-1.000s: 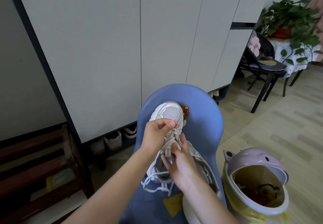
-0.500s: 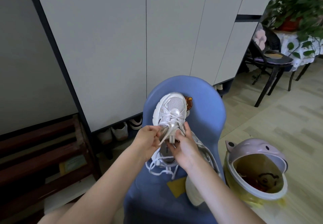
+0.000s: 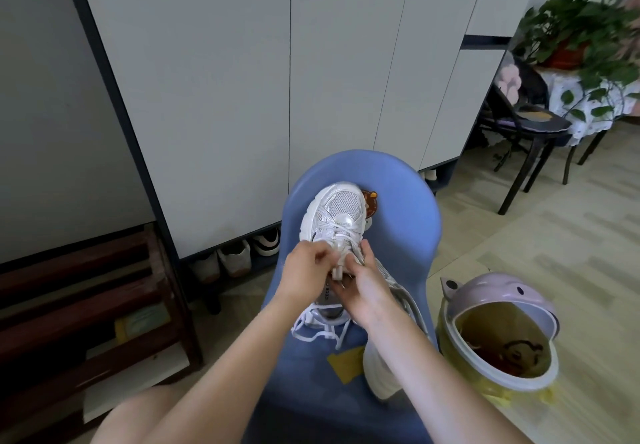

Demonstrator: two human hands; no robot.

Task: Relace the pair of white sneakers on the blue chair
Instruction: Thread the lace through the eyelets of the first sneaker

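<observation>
white sneaker is propped toe-up on blue chair. lace is pinched mid-tongue by left hand; right hand is curled on tongue, prob. steadying. next: lace end to be fed thru next eyelet. 2nd sneaker lies beside.

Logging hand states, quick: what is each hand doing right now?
Left hand: pinching the white lace on the sneaker.
Right hand: holding the sneaker's tongue area.
</observation>
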